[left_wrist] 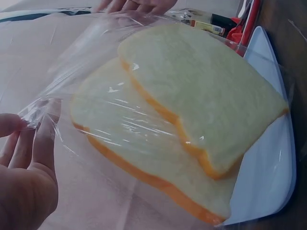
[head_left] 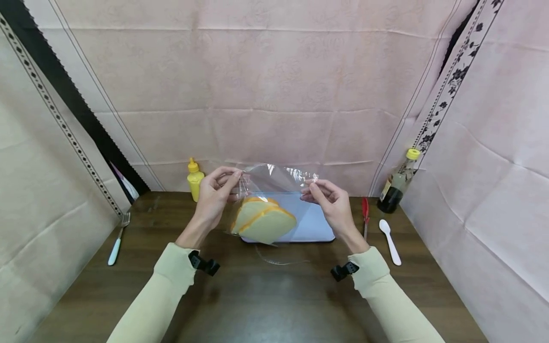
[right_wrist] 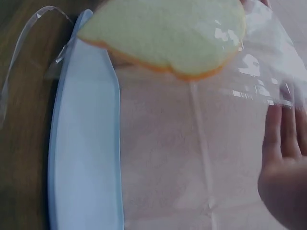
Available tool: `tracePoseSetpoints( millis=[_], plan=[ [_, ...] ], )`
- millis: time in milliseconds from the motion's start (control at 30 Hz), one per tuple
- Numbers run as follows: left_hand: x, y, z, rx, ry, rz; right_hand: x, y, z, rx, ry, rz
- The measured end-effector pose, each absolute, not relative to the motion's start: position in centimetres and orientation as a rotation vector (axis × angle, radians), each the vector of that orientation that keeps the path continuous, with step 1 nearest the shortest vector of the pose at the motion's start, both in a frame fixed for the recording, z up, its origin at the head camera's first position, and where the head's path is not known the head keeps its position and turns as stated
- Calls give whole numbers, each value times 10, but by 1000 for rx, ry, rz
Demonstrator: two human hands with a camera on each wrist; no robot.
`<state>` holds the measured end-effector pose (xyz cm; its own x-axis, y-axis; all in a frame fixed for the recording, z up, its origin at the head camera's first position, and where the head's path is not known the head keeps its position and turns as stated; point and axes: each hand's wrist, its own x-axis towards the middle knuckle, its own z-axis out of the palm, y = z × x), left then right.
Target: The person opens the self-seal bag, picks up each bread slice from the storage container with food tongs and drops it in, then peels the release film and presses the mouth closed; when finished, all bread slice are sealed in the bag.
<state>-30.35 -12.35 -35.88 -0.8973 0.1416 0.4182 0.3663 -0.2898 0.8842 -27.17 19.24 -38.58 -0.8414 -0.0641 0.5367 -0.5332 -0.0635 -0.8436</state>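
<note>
A clear plastic bag (head_left: 279, 178) hangs between my two hands, tilted over a light-blue tray (head_left: 315, 224). Inside its lower left part lie two bread slices (head_left: 268, 224), overlapping, with pale faces and orange crusts. My left hand (head_left: 214, 193) pinches the bag's upper left corner between thumb and fingers. At the upper right corner, my right hand (head_left: 329, 200) pinches the film the same way. Through the clear film in the left wrist view, both slices (left_wrist: 206, 91) show close up, one partly covering the other. The right wrist view shows one slice and the tray (right_wrist: 86, 143).
A yellow squeeze bottle (head_left: 195, 181) stands behind my left hand. To the left lies a fork (head_left: 116, 245). On the right are red-handled scissors (head_left: 365, 212), a white spoon (head_left: 390, 243) and a yellow-capped bottle of dark liquid (head_left: 396, 186). A thin clear strip (head_left: 279, 262) lies in front of the tray.
</note>
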Motion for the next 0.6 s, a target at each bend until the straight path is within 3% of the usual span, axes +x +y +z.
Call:
tracePoseSetpoints(
  millis=[367, 600],
  plan=[
    [-300, -136, -357, -841, -1848, -2245, -270, 204, -385, 568, -1938, 1803],
    [-302, -142, -358, -978, -1793, -2303, -266, 215, -369, 693, -1891, 1847]
  ],
)
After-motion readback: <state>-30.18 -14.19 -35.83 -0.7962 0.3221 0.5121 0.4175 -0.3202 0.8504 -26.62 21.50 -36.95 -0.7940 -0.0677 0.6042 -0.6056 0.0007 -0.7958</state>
